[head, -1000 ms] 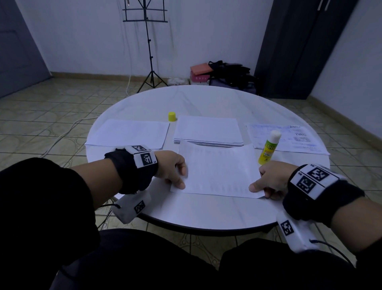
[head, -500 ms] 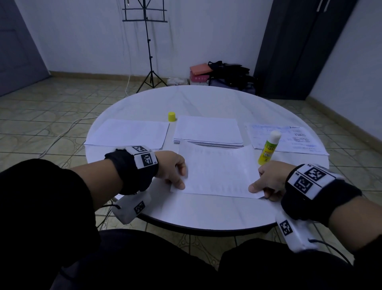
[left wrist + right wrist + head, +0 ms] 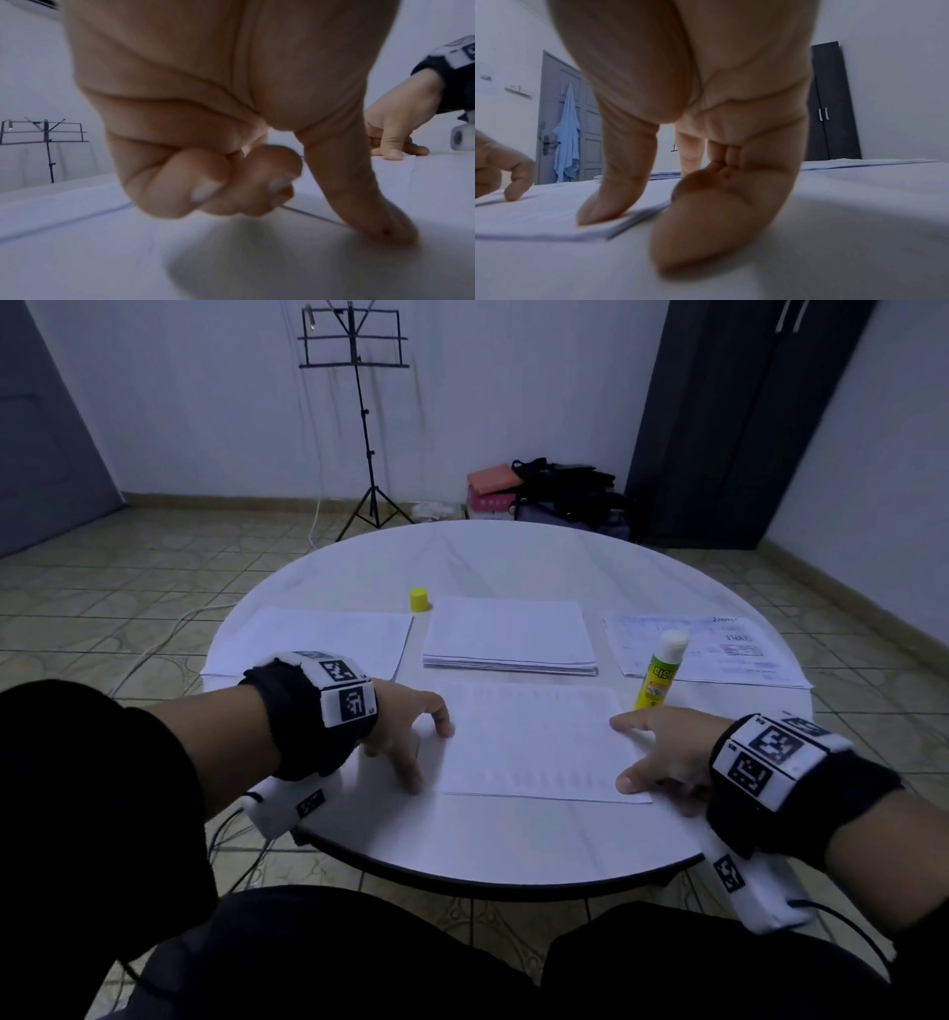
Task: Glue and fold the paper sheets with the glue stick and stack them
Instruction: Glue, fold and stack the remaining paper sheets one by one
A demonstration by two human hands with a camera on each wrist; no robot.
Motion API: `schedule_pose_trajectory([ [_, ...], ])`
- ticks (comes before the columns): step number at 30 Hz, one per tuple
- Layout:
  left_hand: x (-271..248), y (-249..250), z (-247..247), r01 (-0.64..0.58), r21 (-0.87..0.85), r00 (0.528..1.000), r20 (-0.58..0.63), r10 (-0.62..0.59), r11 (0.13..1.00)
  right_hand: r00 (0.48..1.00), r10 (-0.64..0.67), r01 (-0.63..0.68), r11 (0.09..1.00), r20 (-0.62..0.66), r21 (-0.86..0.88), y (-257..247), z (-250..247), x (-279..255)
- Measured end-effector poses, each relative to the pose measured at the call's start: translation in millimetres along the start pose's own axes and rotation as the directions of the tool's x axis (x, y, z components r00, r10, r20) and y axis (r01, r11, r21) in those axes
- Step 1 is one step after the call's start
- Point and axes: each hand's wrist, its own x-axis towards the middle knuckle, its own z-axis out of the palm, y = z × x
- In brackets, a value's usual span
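Paper sheet (image 3: pixel 539 742) flat on surface (image 3: pixel 513 834), near edge. Left hand (image 3: pixel 405 731) beside its left edge, fingers loosely curled, thumb down. Right hand (image 3: pixel 662 752) spread, thumb pressing right corner. Glue stick (image 3: pixel 659 670) upright, uncapped: risk of elbowing it over; uneven lift skews fold.

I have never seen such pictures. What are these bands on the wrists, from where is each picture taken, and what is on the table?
No machine here: a person works with bare hands. The wrist bands carry markers and small cameras. The wide picture comes from a head camera; the two close ones look along each hand from its wrist. On the round table lie a folded sheet, a paper stack, a glue stick and its yellow cap. The left hand and right hand hold nothing; the right thumb presses the sheet's corner.
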Motion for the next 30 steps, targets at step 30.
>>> schedule_pose_trajectory([
  [30, 16, -5, -1, -0.052, 0.282, 0.994, -0.080, 0.077, 0.958, 0.999, -0.040, 0.054, 0.788, 0.036, -0.613, -31, -4, -11],
])
